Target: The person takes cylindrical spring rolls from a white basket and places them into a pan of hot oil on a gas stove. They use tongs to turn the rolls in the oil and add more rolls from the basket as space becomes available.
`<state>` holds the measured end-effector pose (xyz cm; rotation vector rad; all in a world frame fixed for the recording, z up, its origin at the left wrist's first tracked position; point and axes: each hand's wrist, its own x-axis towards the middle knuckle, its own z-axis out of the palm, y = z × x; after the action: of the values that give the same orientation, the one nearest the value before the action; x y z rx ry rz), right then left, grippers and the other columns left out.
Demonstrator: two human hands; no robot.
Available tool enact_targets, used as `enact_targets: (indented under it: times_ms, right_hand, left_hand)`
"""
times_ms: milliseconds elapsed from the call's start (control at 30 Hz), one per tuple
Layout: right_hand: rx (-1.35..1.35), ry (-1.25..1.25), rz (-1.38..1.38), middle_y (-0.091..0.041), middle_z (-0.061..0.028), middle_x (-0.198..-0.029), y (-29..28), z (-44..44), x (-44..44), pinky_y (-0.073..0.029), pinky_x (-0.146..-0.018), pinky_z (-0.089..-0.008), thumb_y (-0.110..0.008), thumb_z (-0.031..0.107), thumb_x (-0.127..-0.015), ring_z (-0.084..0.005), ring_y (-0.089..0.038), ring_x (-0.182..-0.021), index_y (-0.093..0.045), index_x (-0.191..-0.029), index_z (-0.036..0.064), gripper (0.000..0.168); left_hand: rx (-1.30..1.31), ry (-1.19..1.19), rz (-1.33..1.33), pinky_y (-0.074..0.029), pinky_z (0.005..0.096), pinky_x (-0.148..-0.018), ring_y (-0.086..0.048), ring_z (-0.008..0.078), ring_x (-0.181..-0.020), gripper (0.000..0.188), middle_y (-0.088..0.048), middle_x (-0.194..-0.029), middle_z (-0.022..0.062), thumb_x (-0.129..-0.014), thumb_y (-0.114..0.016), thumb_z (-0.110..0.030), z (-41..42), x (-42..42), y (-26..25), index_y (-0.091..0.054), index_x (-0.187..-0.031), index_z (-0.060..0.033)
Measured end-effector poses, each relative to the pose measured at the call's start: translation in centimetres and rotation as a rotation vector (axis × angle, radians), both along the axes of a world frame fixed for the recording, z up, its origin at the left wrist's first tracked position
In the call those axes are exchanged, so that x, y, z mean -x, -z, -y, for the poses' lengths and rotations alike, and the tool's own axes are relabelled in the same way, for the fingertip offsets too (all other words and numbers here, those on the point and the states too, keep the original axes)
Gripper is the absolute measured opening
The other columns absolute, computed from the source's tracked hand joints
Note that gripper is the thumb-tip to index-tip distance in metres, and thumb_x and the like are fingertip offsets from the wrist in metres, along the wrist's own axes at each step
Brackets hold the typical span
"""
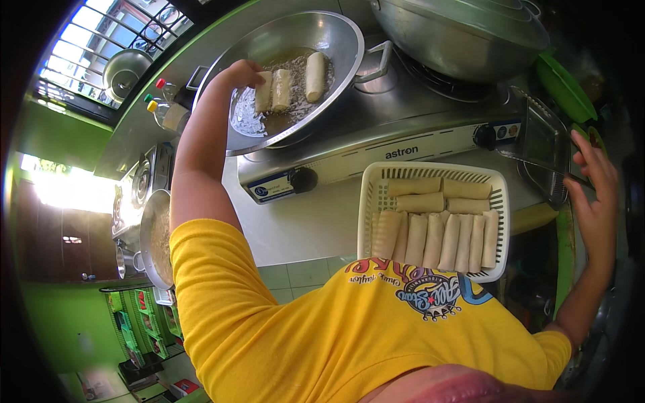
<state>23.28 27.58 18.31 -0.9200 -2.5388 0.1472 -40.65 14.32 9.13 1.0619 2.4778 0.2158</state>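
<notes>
My left hand (pixel 243 74) reaches into a wide metal pan (pixel 347 30) with oil in it, its fingers closed on the upper end of a pale spring roll (pixel 263 93). Beside that roll lies another spring roll (pixel 281 90), and a third roll (pixel 315 76) sits farther right in the oil. At the right edge, my right hand (pixel 594 176) has its fingers apart around a thin dark piece beside a clear plastic container (pixel 546 133); whether it grips it is unclear. A cream plastic basket (pixel 364 216) before my chest holds several uncooked spring rolls (pixel 415 238).
The pan stands on a steel gas stove (pixel 347 156) with black knobs. A large lidded pot (pixel 453 45) occupies its right burner, near a green plastic bowl (pixel 567 88). Capped bottles (pixel 171 113) stand left of the pan. A second pan (pixel 158 237) is by my left arm.
</notes>
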Motion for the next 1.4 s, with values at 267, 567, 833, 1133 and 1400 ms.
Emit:
enact_targets:
  times_ms: [267, 567, 833, 1133, 1400]
  right_hand:
    - [0.01, 0.029, -0.043, -0.053, -0.0044, -0.116, -0.6, 0.2, -2.0, -0.038, -0.094, -0.0286, -0.06, -0.003, -0.076, -0.0148, -0.047, -0.103, -0.051, -0.133, 0.016, 0.061]
    - [0.423, 0.091, -0.394, -0.05, -0.0011, -0.107, -0.6, -1.1, -2.7, -0.037, -0.095, -0.0264, -0.062, 0.006, -0.08, -0.013, -0.047, -0.099, -0.052, -0.13, 0.011, 0.051]
    - [0.841, -0.166, -0.128, -0.058, 0.0007, -0.1, 6.9, -2.6, -3.0, -0.044, -0.083, -0.0227, -0.065, 0.012, -0.084, -0.0083, -0.055, -0.095, -0.054, -0.123, 0.005, 0.041]
    - [0.824, 0.147, -0.276, -0.062, -0.0052, -0.107, 19.4, 1.9, -6.1, -0.043, -0.09, -0.0248, -0.068, 0.013, -0.084, -0.0102, -0.057, -0.099, -0.051, -0.124, -0.002, 0.046]
    - [0.821, 0.171, -0.575, -0.062, -0.0051, -0.103, 20.7, 4.5, -7.1, -0.045, -0.086, -0.0254, -0.07, 0.011, -0.083, -0.01, -0.057, -0.096, -0.055, -0.121, 0.0, 0.042]
  left_hand:
    - [0.0, 0.029, -0.241, -0.052, 0.0316, -0.062, -0.065, 0.0175, -0.064, 0.038, -0.066, -0.085, 0.0107, -0.072, -0.073, -0.012, 1.2, -0.7, 0.3, -0.06, -0.105, -0.0004]
    - [-0.535, 0.306, -0.677, -0.05, 0.0267, -0.057, -0.062, 0.0161, -0.064, 0.011, -0.065, -0.077, 0.0054, -0.078, -0.066, -0.008, 5.6, -14.8, -9.4, -0.066, -0.089, -0.0048]
    - [-0.482, 0.8, -0.037, -0.049, 0.0323, -0.069, -0.064, 0.0222, -0.078, 0.019, -0.065, -0.088, 0.0093, -0.079, -0.064, -0.004, 10.2, -33.0, 0.8, -0.066, -0.099, -0.0056]
    - [-0.194, 0.612, -0.177, -0.052, 0.0439, -0.073, -0.063, 0.0333, -0.09, 0.03, -0.064, -0.1, 0.0151, -0.08, -0.053, -0.004, 5.8, -36.6, 9.0, -0.06, -0.108, -0.0048]
    - [0.15, 0.69, -0.223, -0.05, 0.0423, -0.081, -0.062, 0.0319, -0.099, 0.037, -0.065, -0.106, 0.0139, -0.08, -0.055, -0.007, 1.8, -36.9, 12.4, -0.06, -0.117, -0.0106]
